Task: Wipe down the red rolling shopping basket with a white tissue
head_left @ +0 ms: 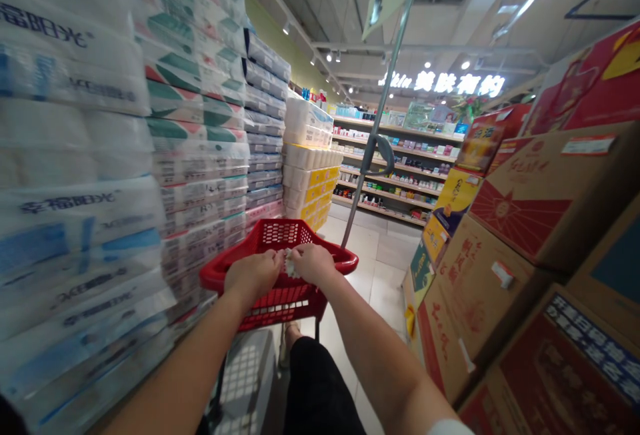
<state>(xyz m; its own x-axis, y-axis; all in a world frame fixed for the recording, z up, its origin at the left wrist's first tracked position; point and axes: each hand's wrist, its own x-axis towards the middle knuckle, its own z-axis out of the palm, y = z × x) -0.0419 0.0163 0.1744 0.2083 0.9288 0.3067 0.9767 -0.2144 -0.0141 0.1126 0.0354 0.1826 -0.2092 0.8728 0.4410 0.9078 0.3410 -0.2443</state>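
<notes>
A red plastic shopping cart with a perforated basket stands in front of me. Over its near rim are both my hands, close together. My left hand has its fingers pressed together near a small pale crumpled piece; whether it grips anything is too small to tell. My right hand is closed on that pale piece, between thumb and fingers. The inside of the basket is partly hidden behind my hands.
Tall stacks of packaged tissue rolls line the left side. Cardboard boxes are piled on the right. A slanted metal pole rises beyond the cart, and stocked shelves stand across the back. Pale floor tiles run between the stacks.
</notes>
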